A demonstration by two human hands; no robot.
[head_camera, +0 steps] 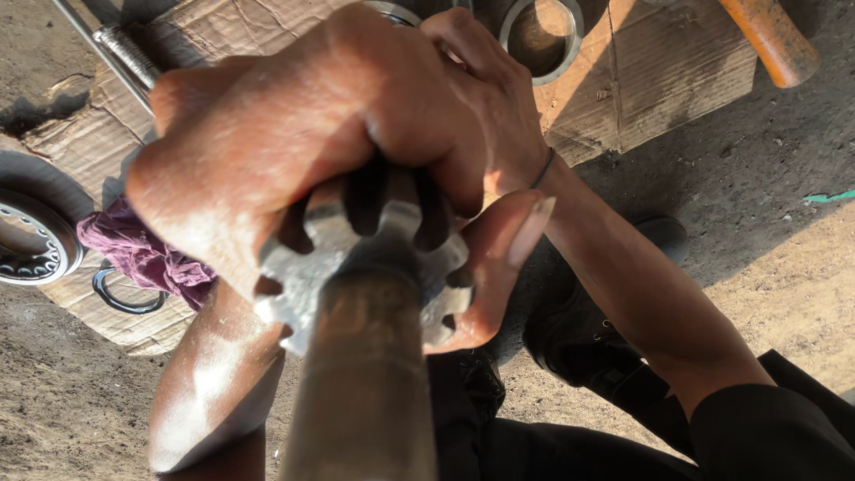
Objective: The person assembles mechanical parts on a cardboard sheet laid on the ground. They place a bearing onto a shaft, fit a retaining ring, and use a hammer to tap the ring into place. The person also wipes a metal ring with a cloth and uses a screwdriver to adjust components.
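Observation:
A grey metal gear (361, 267) with thick teeth sits on the end of a brown steel shaft (365, 392) that runs toward the camera. My left hand (258, 151) wraps over the top of the gear with fingers curled around its teeth. My right hand (485, 160) grips the gear's right side, the thumb pressed along the toothed edge. A thin dark band circles my right wrist. Both hands hide the far face of the gear.
Flattened cardboard (659, 71) lies on the dirt ground. On it rest a metal ring (541, 36), a purple rag (142, 258), a round bearing (31, 240), a dark clip ring (120, 298) and a thin rod (107, 53). An orange handle (770, 40) lies top right. My black shoe (579, 334) is below.

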